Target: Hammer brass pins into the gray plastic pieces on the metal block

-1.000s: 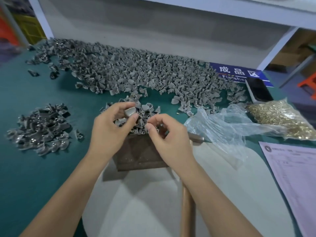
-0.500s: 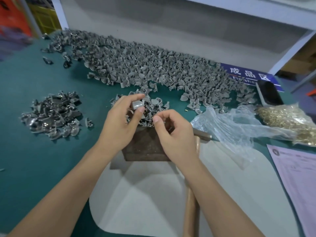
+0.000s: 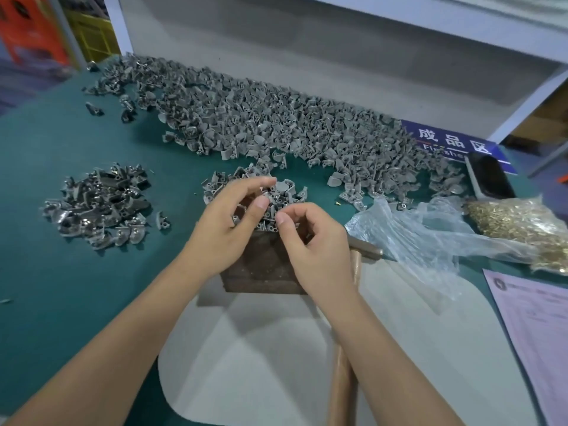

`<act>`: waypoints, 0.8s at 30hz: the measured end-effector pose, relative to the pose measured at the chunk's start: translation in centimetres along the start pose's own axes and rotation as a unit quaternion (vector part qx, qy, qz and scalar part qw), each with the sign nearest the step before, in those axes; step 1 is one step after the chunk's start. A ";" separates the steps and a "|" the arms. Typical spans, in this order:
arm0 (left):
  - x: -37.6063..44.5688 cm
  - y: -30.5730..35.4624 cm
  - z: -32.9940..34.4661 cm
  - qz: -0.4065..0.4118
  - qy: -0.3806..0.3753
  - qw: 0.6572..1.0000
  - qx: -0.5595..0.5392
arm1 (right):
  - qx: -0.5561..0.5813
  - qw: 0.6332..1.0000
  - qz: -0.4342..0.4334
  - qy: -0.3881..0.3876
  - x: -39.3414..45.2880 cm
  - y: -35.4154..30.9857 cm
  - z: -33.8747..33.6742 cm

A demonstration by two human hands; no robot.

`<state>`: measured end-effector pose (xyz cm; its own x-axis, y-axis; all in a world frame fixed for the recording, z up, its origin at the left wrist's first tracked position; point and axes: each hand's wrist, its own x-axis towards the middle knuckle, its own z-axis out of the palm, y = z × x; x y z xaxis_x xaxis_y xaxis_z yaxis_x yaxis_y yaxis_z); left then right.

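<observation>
A dark metal block (image 3: 261, 272) stands at the table's middle, with a small heap of gray plastic pieces (image 3: 287, 190) at its far edge. My left hand (image 3: 227, 229) hovers over the block and pinches one gray piece between thumb and fingers. My right hand (image 3: 316, 250) is close beside it, its thumb and forefinger pinched on something tiny, apparently a brass pin, mostly hidden. Under my right wrist lies the hammer (image 3: 365, 245), its wooden handle running toward me. A clear bag of brass pins (image 3: 522, 222) sits at the right.
A long pile of gray pieces (image 3: 276, 124) stretches across the back of the green table. A darker pile of pieces (image 3: 98, 207) lies at left. A white mat (image 3: 276, 348) is under the block. At the right are crumpled clear plastic (image 3: 430, 235), a phone (image 3: 491, 179) and a paper form (image 3: 538, 333).
Both hands stay over the block. My left fingers have shifted the gray piece lower in their hold, and my right fingertips sit nearer to it. The view has drifted slightly.
</observation>
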<state>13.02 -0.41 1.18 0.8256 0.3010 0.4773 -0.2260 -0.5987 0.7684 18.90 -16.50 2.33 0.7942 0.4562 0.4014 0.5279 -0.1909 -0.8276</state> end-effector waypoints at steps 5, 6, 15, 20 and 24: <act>-0.1 0.0 0.0 -0.053 -0.015 0.993 -0.107 | 0.013 1.000 0.007 0.004 0.0 0.1 -0.1; -0.1 0.0 0.1 -0.067 -0.017 0.988 -0.139 | 0.017 1.000 0.008 0.007 0.0 0.1 -0.1; -0.2 0.3 0.2 -0.085 -0.010 0.983 -0.165 | 0.022 0.999 0.011 0.024 0.1 0.0 -0.2; -0.2 0.6 0.4 -0.068 -0.026 0.988 -0.139 | 0.020 0.999 0.001 0.026 0.1 -0.1 -0.2; -0.3 0.9 0.5 -0.069 -0.011 0.987 -0.146 | 0.019 1.000 -0.004 0.024 0.2 0.1 -0.1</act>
<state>12.83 -1.39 1.51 0.8694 0.3464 0.3524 -0.2471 -0.3129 0.9171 19.12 -16.57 2.35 0.8044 0.4148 0.4252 0.5227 -0.1541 -0.8385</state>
